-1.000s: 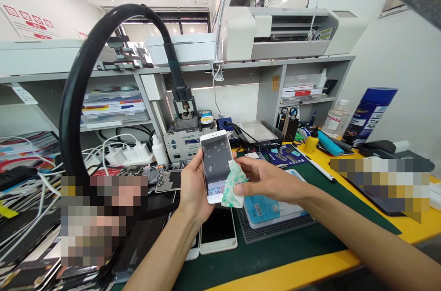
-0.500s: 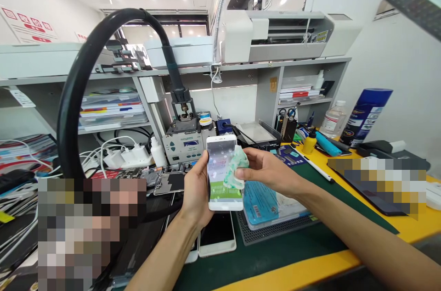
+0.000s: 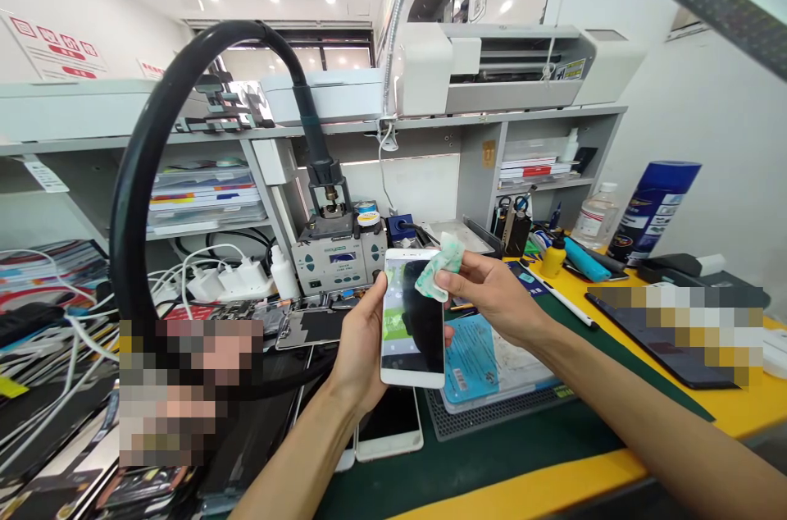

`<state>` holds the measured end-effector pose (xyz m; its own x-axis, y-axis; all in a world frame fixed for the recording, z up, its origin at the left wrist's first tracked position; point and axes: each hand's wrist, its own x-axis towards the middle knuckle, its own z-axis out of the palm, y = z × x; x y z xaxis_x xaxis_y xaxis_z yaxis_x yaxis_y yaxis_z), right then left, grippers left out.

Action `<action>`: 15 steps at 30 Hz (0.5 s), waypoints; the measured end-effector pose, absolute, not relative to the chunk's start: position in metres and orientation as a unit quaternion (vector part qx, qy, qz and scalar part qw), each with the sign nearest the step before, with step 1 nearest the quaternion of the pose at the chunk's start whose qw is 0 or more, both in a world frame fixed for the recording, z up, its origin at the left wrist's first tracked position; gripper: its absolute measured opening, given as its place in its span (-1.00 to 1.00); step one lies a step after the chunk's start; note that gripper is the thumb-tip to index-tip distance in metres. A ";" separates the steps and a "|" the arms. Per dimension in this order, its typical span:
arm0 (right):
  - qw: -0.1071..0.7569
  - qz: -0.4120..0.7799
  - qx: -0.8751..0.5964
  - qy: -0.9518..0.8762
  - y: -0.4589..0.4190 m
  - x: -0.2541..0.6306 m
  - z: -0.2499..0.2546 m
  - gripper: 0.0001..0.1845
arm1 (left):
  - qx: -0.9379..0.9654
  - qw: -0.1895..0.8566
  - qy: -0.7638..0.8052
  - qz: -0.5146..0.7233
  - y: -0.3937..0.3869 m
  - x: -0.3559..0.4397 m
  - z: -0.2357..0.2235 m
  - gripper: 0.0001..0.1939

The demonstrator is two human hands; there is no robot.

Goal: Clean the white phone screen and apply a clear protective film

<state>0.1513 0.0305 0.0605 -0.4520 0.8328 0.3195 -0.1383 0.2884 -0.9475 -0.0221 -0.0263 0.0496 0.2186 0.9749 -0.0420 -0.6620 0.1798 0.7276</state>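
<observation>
A white smartphone (image 3: 413,331) is held upright in front of me, its glossy screen facing me. My left hand (image 3: 361,339) grips it along its left edge, thumb on the side. Between the thumb and fingers of my right hand (image 3: 483,286) is a crumpled green-and-white cloth (image 3: 443,264), which lies over the upper right corner of the phone. Another white phone (image 3: 390,426) with a dark screen rests on the green mat (image 3: 467,462) below. Behind my right hand lies a blue-and-clear plastic packet (image 3: 473,364).
A hot-air rework station (image 3: 338,262) stands behind the phone, its thick black hose (image 3: 129,200) arching at left. Phone parts and cables crowd the left side. At right are a yellow bottle (image 3: 552,259), a clear bottle (image 3: 596,212), a blue spray can (image 3: 655,208) and a dark tablet (image 3: 652,339).
The phone has moved slightly right and down, and its screen now shows more dark reflection. My right hand has shifted the cloth upward and right, from mid-screen to the top corner.
</observation>
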 end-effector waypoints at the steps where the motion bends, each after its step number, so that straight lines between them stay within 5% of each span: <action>1: 0.457 0.539 -0.260 -0.658 0.031 0.152 0.061 -0.70 | 0.302 0.724 0.261 0.562 -0.027 -0.022 0.050 -0.52; 15: 0.481 0.608 -0.251 -0.579 0.035 0.157 0.063 -0.71 | 0.324 0.808 0.200 0.450 -0.026 -0.026 0.049 -0.42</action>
<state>0.1565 0.0354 0.0633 -0.4106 0.8761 0.2526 -0.2942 0.1349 -0.9462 -0.0262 -0.0259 0.0487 0.5147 0.8568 -0.0302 -0.5978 0.3839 0.7037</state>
